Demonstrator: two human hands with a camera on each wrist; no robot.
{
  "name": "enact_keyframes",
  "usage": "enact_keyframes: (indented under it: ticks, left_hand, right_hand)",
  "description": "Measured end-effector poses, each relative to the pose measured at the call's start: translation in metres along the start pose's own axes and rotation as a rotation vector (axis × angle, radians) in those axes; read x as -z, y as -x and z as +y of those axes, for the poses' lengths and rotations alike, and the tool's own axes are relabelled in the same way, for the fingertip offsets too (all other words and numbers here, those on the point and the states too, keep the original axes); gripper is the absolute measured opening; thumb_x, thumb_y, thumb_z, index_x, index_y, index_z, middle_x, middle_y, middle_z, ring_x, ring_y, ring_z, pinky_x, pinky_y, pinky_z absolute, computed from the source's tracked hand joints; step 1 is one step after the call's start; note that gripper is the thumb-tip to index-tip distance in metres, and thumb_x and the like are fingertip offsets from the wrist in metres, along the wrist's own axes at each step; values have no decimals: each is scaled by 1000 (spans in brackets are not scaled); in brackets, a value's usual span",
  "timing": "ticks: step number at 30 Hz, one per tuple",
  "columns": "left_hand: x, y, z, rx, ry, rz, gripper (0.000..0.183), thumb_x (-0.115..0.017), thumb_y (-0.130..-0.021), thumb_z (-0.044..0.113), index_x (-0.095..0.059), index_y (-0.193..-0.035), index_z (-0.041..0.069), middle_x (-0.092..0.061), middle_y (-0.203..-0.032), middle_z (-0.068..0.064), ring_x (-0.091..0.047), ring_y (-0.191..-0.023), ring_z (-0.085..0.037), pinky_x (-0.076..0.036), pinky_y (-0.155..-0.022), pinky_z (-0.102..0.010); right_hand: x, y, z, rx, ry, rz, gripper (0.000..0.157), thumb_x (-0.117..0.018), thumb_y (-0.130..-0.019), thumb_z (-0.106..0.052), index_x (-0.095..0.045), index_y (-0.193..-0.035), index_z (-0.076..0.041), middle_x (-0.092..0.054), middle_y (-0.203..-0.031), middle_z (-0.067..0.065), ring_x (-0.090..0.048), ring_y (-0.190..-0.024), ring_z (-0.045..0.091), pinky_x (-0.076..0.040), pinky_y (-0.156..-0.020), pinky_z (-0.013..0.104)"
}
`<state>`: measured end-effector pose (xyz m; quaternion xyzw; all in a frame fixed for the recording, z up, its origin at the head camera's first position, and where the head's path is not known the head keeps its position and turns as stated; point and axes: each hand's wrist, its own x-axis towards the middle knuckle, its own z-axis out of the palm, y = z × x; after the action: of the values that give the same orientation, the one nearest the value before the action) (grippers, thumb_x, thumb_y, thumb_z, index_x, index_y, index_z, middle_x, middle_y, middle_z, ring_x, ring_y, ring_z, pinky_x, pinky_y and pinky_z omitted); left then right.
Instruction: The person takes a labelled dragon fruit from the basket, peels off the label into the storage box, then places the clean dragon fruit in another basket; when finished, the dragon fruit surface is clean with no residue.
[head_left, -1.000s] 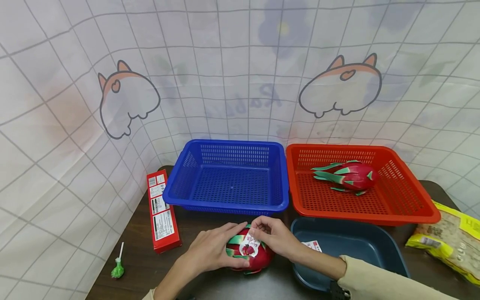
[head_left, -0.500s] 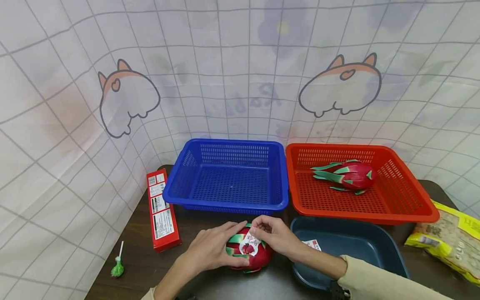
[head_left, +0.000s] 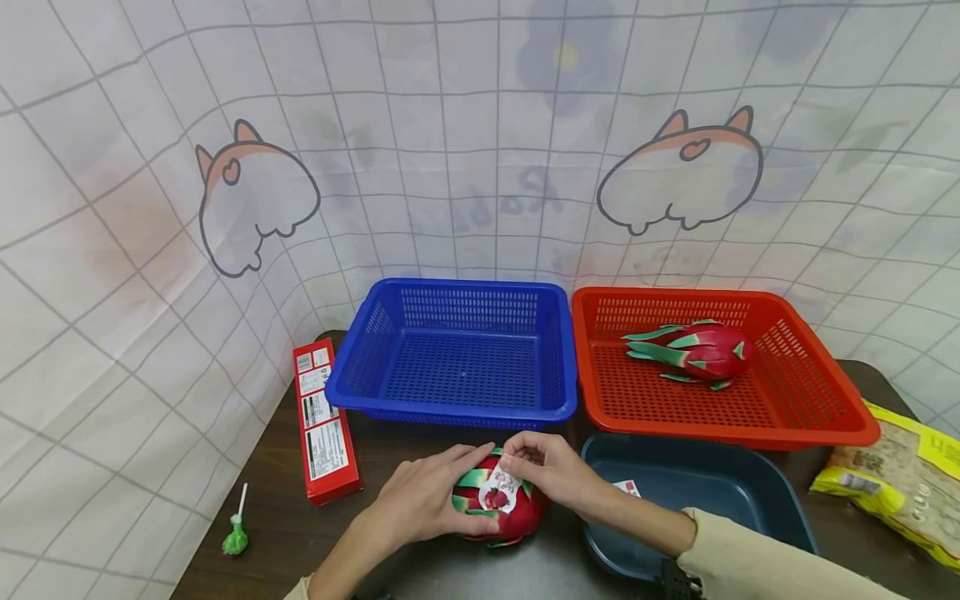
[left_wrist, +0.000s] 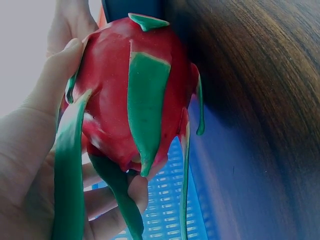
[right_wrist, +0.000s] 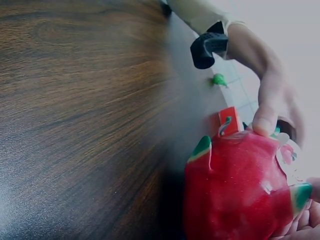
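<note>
A red dragon fruit [head_left: 517,523] with green scales lies at the table's near side in the head view. My left hand [head_left: 420,497] grips it from the left, thumb in front and fingers over the far side. On its upper face is a white sticker [head_left: 498,493] with a red fruit picture. My right hand [head_left: 551,471] pinches the sticker's upper right edge between thumb and forefinger. How much of the sticker is stuck down cannot be told. In the left wrist view, my left thumb and fingers curl round the dragon fruit [left_wrist: 112,100], whose long green scales hang down.
Behind the hands stand a blue basket [head_left: 463,414] and a red basket [head_left: 615,406] holding another dragon fruit [head_left: 716,352]. A dark blue tub [head_left: 720,483] with a printed label [head_left: 628,487] lies under my right forearm. Around them are a red box [head_left: 327,433], green lollipop [head_left: 236,537] and yellow bag [head_left: 900,479].
Both hands keep their places on the dragon fruit and sticker. My right forearm has shifted very slightly and covers a little more of the label in the tub.
</note>
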<state>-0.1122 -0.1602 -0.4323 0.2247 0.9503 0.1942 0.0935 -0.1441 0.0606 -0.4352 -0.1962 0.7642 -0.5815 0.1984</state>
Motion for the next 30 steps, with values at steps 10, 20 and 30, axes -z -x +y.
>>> enact_keyframes:
  ticks: [10,20,30]
  left_hand:
    - [0,1,0,-2,-15,8,91,-58,-72,81,-43,-146,31,-59,-131,4,-59,-93,-11,-50,-68,-29]
    - [0,0,0,-12,-16,17,91,-58,-72,81,-43,-146,30,-60,-129,4,-58,-91,-10,-50,-67,-26]
    - [0,0,1,-5,-22,12,91,-58,-72,81,-43,-146,31,-59,-131,3,-59,-92,-10,-50,-67,-27]
  right_hand:
    - [2,-2,-5,-53,-14,-29,24,-63,-94,-21,-64,-102,1,-62,-87,1,-56,-79,13,-49,-69,20]
    - [4,-5,-7,-68,-21,-55,24,-64,-93,-20,-64,-100,3,-62,-84,0,-56,-77,12,-49,-67,20]
    - [6,-5,-10,-94,-13,-67,25,-64,-94,-22,-65,-100,2,-62,-85,0,-56,-79,13,-49,-70,22]
